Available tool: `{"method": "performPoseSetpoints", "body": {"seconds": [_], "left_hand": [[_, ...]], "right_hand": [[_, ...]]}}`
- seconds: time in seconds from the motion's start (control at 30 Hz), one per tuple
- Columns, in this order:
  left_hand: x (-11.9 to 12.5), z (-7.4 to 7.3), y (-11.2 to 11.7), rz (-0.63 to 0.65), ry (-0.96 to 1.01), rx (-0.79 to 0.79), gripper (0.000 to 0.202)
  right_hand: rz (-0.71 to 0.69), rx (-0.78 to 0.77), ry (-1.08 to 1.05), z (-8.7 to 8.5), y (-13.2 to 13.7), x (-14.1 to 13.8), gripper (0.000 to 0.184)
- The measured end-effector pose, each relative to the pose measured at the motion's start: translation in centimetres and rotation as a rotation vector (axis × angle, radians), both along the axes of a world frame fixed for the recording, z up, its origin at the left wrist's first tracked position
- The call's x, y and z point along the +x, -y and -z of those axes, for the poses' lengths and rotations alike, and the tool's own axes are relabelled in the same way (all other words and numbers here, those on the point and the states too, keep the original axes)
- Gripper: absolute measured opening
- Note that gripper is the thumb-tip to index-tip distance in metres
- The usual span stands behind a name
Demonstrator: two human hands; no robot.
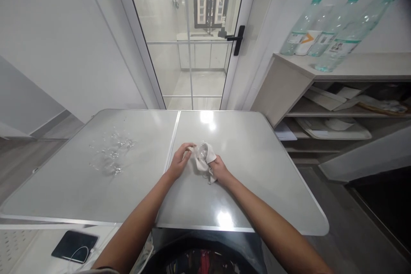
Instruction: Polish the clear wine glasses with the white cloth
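Over the middle of the grey table (257, 167), both my hands work on a small clear glass (203, 152) wrapped in a white cloth (201, 163). My right hand (218, 169) is closed around the cloth and glass from the right. My left hand (179, 162) pinches the cloth's left edge with curled fingers. The glass's rim faces up towards me. Most of the glass is hidden by the cloth.
Several clear glasses (111, 154) stand on the table's left half. A dark phone with a white cable (74, 246) lies on a lower surface at bottom left. Three plastic bottles (334, 30) stand on a shelf unit at right. A glass door (192, 38) is behind the table.
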State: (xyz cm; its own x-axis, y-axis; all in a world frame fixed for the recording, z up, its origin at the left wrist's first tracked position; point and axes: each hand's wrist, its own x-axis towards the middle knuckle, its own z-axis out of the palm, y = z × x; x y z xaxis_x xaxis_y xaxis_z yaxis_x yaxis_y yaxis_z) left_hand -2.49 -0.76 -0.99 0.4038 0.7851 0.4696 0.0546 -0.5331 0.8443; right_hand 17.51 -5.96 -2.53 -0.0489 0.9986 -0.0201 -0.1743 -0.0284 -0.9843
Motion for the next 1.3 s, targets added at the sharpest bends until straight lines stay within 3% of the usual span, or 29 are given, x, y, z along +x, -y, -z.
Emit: {"method": "performPoseSetpoints", "body": {"seconds": [0.1,0.17,0.23,0.33,0.43,0.53,0.6,0.73,0.8,0.87,0.97,1.07,1.23,1.3], "left_hand": [[0.1,-0.4,0.0,0.197,0.137,-0.233,0.067],[0.1,-0.6,0.2,0.328,0.174,-0.339,0.071],[0.1,-0.9,0.3,0.379,0.205,-0.390,0.067],[0.1,-1.1,0.6,0.387,0.238,-0.412,0.063],[0.3,-0.9,0.6,0.360,0.270,-0.409,0.060],[0.4,-0.6,0.5,0.323,0.304,-0.413,0.059],[0.3,-0.5,0.4,0.320,0.322,-0.441,0.060],[-0.2,-0.4,0.2,0.375,0.335,-0.506,0.066],[-0.3,-0.3,0.2,0.381,0.337,-0.511,0.068],[-0.2,-0.2,0.1,0.349,0.349,-0.488,0.067],[0.2,-0.1,0.0,0.272,0.374,-0.426,0.064],[0.5,-0.2,0.0,0.248,0.379,-0.420,0.062],[0.2,-0.6,0.3,0.406,0.435,-0.557,0.060],[0.2,-0.8,0.3,0.420,0.467,-0.585,0.060]], "right_hand": [[-0.129,-0.081,-0.027,0.0,0.2,-0.2,0.036],[-0.192,-0.122,-0.048,-0.2,0.4,-0.1,0.036],[-0.272,-0.143,-0.043,-0.8,0.5,0.1,0.037],[-0.355,-0.027,0.104,-1.6,0.8,0.2,0.029],[-0.210,0.189,0.419,-2.1,1.0,0.0,0.013],[-0.083,0.248,0.581,-2.1,1.0,-0.1,0.010],[-0.153,0.176,0.433,-1.8,1.0,-0.2,0.011],[-0.312,-0.173,-0.028,-1.7,1.3,-0.3,0.020],[-0.329,-0.227,-0.090,-1.9,1.5,-0.3,0.024],[-0.315,-0.113,0.023,-2.2,1.6,-0.3,0.024],[-0.145,0.141,0.406,-2.6,1.5,-0.2,0.017],[-0.006,0.181,0.599,-2.5,1.3,-0.1,0.006],[-0.327,-0.205,0.063,-2.2,1.5,0.0,0.022],[-0.369,-0.267,-0.040,-2.4,1.5,0.0,0.026]]}}
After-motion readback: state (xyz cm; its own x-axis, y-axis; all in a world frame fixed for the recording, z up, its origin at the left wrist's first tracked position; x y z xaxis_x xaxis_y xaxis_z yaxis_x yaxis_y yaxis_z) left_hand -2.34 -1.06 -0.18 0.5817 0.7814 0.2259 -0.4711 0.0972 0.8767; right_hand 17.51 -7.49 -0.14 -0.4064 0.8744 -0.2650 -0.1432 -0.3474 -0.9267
